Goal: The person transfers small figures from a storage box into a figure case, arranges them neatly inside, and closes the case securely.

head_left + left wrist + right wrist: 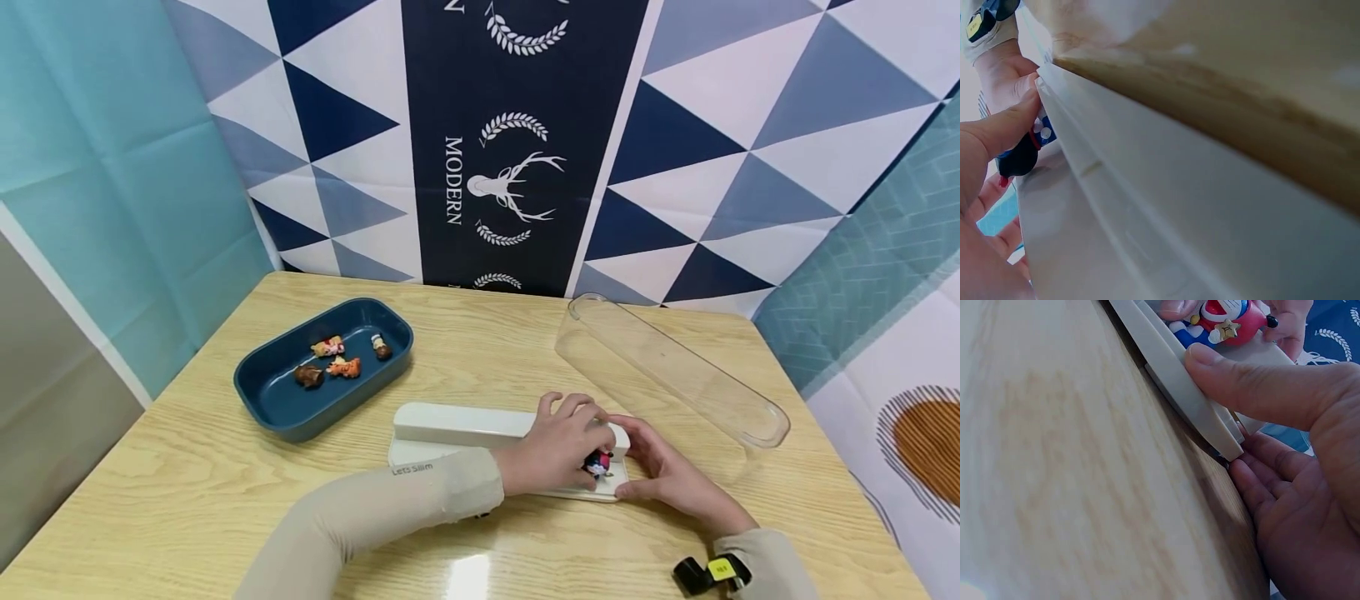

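Observation:
A small red, blue and white cartoon-cat figurine (597, 463) with a gold star (1227, 329) is at the right end of the white stepped display base (450, 419). My left hand (564, 446) reaches over the base from the left and holds the figurine between thumb and fingers. At the base's right end, my right hand (667, 475) grips the edge, thumb on the near corner and fingers round the far side. In the right wrist view the figurine's face is partly cut off at the top. Its dark round part (1019, 159) shows beside my left thumb in the left wrist view.
A dark blue tray (300, 427) at the left holds several small figurines (343, 367). Behind the base at the right, a long clear plastic cover (772, 429) lies on the wooden table (187, 500). A patterned cloth (345, 117) hangs behind the table.

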Demonstrator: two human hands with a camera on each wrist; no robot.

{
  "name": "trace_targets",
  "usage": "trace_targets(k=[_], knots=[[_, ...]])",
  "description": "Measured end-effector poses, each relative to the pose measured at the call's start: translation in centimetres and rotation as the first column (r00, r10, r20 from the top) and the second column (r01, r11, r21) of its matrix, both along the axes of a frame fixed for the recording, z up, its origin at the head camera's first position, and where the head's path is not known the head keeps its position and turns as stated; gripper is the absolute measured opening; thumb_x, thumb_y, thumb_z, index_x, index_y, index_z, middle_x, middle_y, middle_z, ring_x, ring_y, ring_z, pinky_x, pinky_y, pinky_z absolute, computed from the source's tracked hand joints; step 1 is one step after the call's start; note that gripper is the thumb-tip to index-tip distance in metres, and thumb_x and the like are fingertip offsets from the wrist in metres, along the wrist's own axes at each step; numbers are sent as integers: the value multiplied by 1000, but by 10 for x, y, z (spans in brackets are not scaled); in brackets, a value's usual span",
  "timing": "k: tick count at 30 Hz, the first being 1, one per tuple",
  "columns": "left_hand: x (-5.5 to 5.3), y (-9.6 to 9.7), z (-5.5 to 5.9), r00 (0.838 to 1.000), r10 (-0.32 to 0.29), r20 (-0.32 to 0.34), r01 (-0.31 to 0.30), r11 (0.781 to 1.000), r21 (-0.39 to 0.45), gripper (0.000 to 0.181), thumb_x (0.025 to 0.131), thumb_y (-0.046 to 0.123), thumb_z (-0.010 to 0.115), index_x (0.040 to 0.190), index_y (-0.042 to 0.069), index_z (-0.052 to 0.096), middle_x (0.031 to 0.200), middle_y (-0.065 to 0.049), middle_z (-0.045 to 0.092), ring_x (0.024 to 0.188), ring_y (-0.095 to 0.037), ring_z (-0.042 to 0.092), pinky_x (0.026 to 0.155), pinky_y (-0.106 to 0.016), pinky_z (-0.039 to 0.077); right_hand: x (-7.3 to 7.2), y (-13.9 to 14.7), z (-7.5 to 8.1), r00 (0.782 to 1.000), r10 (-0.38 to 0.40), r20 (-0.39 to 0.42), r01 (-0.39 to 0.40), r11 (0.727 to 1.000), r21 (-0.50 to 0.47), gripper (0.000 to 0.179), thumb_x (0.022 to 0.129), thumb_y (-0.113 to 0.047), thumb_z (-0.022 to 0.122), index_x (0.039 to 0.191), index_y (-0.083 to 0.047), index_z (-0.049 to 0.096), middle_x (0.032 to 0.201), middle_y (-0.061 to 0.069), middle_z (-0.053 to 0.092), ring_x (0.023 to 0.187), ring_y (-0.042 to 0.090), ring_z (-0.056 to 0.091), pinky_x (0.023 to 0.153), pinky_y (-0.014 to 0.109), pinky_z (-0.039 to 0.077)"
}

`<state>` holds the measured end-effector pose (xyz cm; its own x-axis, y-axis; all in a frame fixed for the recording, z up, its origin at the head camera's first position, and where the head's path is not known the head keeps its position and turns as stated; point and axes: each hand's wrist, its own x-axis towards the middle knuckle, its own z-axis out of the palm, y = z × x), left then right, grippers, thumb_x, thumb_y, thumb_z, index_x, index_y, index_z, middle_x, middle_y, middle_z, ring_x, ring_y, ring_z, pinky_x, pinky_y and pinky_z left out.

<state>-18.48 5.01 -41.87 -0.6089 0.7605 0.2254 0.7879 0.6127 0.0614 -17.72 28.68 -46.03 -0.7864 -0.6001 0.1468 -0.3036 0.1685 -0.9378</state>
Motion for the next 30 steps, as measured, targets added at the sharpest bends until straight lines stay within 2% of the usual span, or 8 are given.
trace_targets(k=[3,6,9,13,19,25,30], knots=[[0,-3,2,1000,1,8,-2,1000,7,71,76,56,81,135,31,52,142,4,45,139,-20,28,109,-49,23,0,0,0,1000,-6,2,6,1000,6,88,80,2,77,152,-3,27,146,-15,42,126,0,46,100,13,35],[1,-11,9,1000,0,9,0,999,33,90,74,61,80,149,31,39,148,-1,40,143,-23,24,111,-50,22,0,-1,0,1000,0,-8,-1,1000,-3,86,79,4,77,150,-1,28,145,-16,43,126,-1,45,100,13,35],[1,-22,22,1000,-8,-2,8,998,70,102,72,64,80,154,29,30,153,-4,35,146,-25,19,112,-53,20,1,-2,-1,1000,14,-2,-14,1000,-18,87,79,5,77,150,0,27,145,-16,42,127,-1,45,100,14,36],[-2,-39,43,1000,-8,-7,9,995,100,112,68,64,82,157,25,26,156,-7,28,148,-27,15,113,-58,17,2,-1,-1,1000,11,16,-11,1000,-21,92,79,4,77,152,3,22,145,-15,41,127,-1,45,100,13,36],[-8,-71,67,1000,21,-19,-19,993,117,117,65,57,88,157,22,25,158,-12,24,148,-33,12,113,-63,13,1,-2,1,1000,-6,3,6,1000,-5,93,78,3,78,151,6,21,142,-12,44,125,0,47,100,13,36],[-20,-112,76,994,82,-73,-76,993,88,114,68,56,86,157,19,25,158,-15,22,147,-37,14,111,-65,12,0,-2,1,1000,-11,26,11,1000,7,94,78,2,79,152,4,22,143,-13,43,126,-1,45,100,13,36],[-34,-148,81,990,131,-43,-128,990,65,107,75,54,83,157,16,24,159,-17,18,148,-37,10,111,-67,9,1,-1,2,1000,-11,22,11,1000,4,94,77,3,79,152,5,22,142,-12,45,125,-1,46,100,13,36]])
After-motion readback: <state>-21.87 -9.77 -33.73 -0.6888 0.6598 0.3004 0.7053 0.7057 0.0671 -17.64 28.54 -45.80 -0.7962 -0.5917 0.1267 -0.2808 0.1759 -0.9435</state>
